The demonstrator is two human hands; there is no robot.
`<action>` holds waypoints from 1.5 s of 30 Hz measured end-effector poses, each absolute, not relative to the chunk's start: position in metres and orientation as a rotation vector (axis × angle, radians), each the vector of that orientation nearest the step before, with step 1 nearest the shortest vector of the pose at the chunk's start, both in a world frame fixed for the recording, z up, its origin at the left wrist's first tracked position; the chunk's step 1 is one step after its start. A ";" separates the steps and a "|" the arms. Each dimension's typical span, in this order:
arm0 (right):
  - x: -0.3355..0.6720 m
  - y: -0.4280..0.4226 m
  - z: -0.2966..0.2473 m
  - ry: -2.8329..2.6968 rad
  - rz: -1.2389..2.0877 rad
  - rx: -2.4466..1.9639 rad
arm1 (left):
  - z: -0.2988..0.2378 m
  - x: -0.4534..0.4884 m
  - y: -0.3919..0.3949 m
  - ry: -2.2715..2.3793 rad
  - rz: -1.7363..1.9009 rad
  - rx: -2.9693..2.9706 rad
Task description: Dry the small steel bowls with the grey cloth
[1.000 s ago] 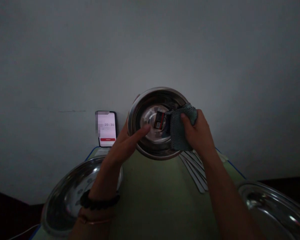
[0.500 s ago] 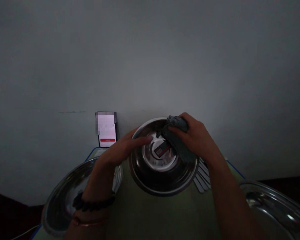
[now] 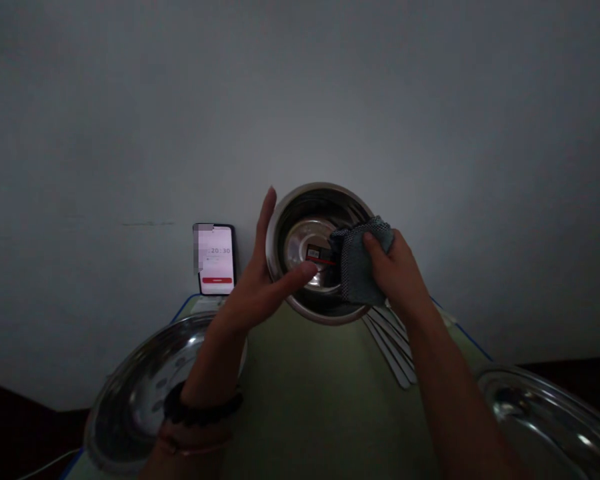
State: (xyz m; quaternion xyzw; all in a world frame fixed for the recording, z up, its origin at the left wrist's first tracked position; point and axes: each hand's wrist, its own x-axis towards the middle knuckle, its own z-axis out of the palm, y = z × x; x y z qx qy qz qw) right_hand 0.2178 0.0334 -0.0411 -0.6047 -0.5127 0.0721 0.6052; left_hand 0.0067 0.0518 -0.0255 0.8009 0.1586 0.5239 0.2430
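Note:
A steel bowl [image 3: 300,207] is held up and tilted toward me above the pale green table [image 3: 310,400]. My left hand [image 3: 257,283] grips its left rim, thumb inside the bowl and fingers behind it. My right hand [image 3: 393,270] is closed on a grey-green cloth [image 3: 356,257] and presses it against the bowl's inner right wall. A dark label with a red edge [image 3: 316,255] sticks to the bottom of the bowl. A dark bead bracelet sits on my left wrist.
A phone [image 3: 216,259] with a lit screen leans against the grey wall at the table's back. A large steel basin [image 3: 135,393] sits at the left, another steel basin [image 3: 545,413] at the right. Several pale flat utensils [image 3: 393,340] lie under my right forearm.
The bowl, lowered and nearly level half a second ago, is raised and tilted toward me again. The cloth has moved from the top rim to the inner right wall.

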 end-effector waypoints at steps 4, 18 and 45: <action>0.223 0.034 -0.041 -1.131 0.131 -1.449 | -0.020 0.005 0.051 0.755 1.713 2.588; 0.234 0.042 -0.049 -1.071 0.385 -1.350 | -0.014 -0.002 0.045 0.688 1.159 3.061; 0.194 0.029 -0.040 -1.285 0.070 -1.483 | -0.030 0.022 0.046 0.244 1.265 1.365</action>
